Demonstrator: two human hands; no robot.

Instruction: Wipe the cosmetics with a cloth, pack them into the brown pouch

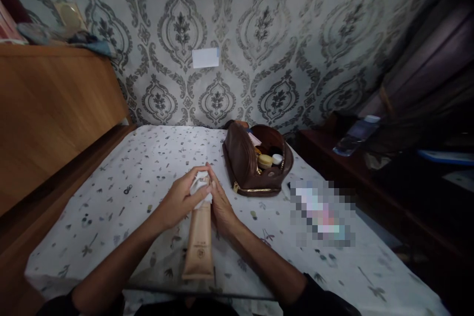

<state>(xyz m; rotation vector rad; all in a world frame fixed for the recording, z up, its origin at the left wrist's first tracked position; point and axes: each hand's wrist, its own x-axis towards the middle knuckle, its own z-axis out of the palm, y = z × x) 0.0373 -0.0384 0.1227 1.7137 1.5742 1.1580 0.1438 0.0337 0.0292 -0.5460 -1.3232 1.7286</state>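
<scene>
Beige tube (199,242), its white cap (200,185) half hidden by left hand (180,201) and right hand (221,205), fingers grasping it.

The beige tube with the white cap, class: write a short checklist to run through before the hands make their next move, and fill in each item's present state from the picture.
1. Left hand grips the white cap: ok.
2. Right hand steadies the beige tube beside the cap: ok.
3. Tube's flat end points towards the person, over the patterned cloth: ok.
4. Cap loosened or tight: cannot tell, fingers cover it.
5. Brown pouch open, apart from the hands: ok.
6. Pouch has room for the tube: cannot tell.
</scene>
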